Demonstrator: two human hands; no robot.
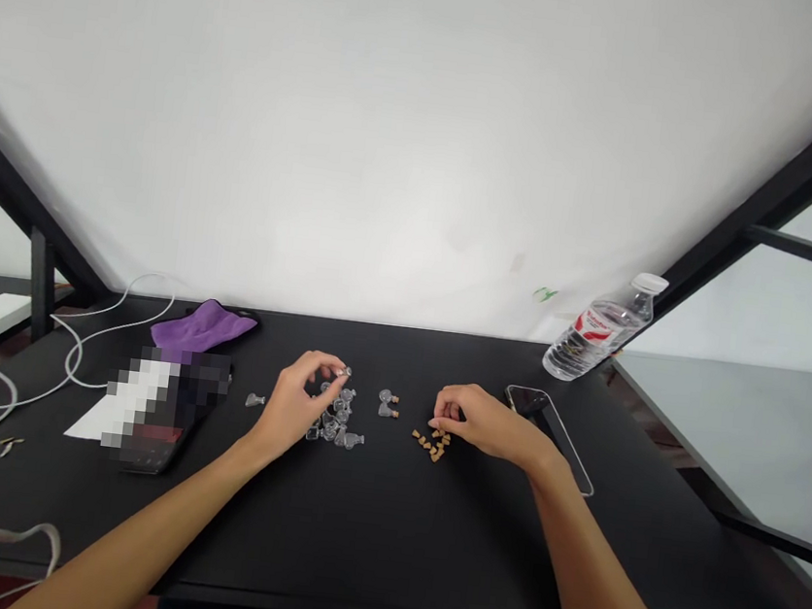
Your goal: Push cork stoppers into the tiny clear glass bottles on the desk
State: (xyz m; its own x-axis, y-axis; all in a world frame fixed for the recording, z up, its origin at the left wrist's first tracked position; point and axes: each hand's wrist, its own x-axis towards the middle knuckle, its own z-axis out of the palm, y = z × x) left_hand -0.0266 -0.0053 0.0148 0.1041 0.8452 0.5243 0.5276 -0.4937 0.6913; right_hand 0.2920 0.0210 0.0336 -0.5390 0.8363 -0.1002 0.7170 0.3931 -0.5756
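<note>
tiny glass bottle (pixel 345 372) pinched in left hand (pixel 296 404) grip above bottle pile (pixel 334 425); corks (pixel 432 441) lie to its right, under right hand (pixel 487 426), grip curled, hold undeterminable.

On the black desk (pixel 380 536), the left hand (pixel 296 400) pinches a tiny glass bottle (pixel 345 372) at its fingertips, just above a heap of clear bottles (pixel 338 424) near the middle. Two more bottles (pixel 389 403) lie just to the right of the heap, and a lone one (pixel 254 401) lies to its left. The right hand (pixel 484 423) rests palm down with its curled fingertips at a small scatter of brown corks (pixel 432 441); whether it grips one cannot be told. A phone (pixel 546 423) lies just beside that hand. A water bottle (pixel 602 335) leans at the far right corner. A purple cloth (pixel 204 326) sits by the far edge, with white cables (pixel 78 355) toward the left edge.
</note>
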